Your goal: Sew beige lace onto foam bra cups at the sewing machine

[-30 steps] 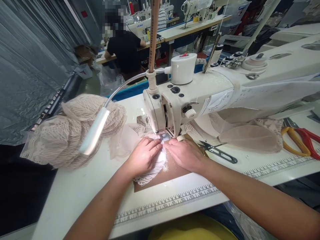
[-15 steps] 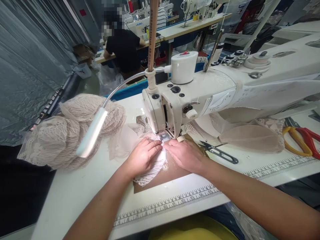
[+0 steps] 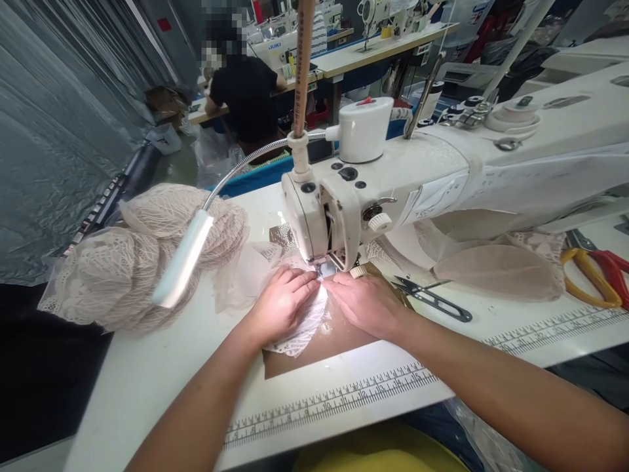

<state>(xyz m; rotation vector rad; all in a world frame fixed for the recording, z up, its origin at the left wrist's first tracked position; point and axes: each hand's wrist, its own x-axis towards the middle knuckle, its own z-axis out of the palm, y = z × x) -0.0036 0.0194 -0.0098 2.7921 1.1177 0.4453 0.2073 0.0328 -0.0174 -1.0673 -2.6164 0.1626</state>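
Observation:
Under the head of a white sewing machine [image 3: 322, 216] lies a piece of pale lace fabric [image 3: 305, 328], brightly lit near the needle. My left hand [image 3: 285, 301] rests on this lace, fingers close together and pressing it down just left of the presser foot. My right hand [image 3: 366, 301] lies on the right, its fingertips at the lace edge beside the foot and its palm over the brown plate [image 3: 339, 337]. Both sets of fingertips nearly meet in front of the needle. The needle tip itself is too small to make out.
Lace pieces [image 3: 147, 262] are heaped at the left, behind a lamp [image 3: 184, 259]. Thread snips [image 3: 435, 299] and scissors [image 3: 590, 278] lie at the right, near sheer fabric [image 3: 501, 265]. A printed ruler [image 3: 344, 400] runs along the front edge. A person [image 3: 243, 95] sits beyond.
The lace has moved forward under the machine, so less of it shows near my left hand. Both hands keep nearly the same places. The view has shifted slightly.

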